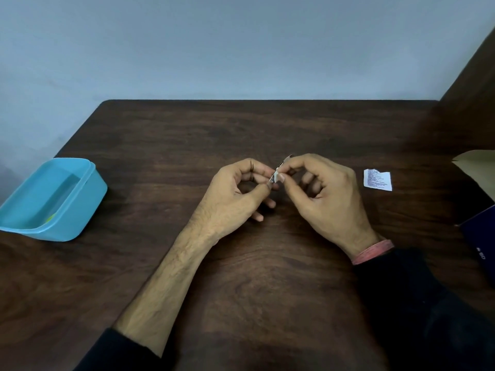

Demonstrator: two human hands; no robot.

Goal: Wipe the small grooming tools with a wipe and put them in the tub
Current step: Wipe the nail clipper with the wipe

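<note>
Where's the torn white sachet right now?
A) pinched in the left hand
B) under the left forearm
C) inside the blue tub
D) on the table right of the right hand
D: the torn white sachet lies flat on the table, right of the right hand, far from the blue tub.

We see a dark wooden counter point(241, 135). A blue tub point(88, 199) sits at its left edge. A torn white wrapper point(377, 179) lies at right.

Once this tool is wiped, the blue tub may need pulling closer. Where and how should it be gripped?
Grip the blue tub by its right-hand rim, coming from the right with the left hand. That wall faces the hands, the tub is open-topped, and nothing on the table blocks the way, so fingers can likely hook over the lip.
</note>
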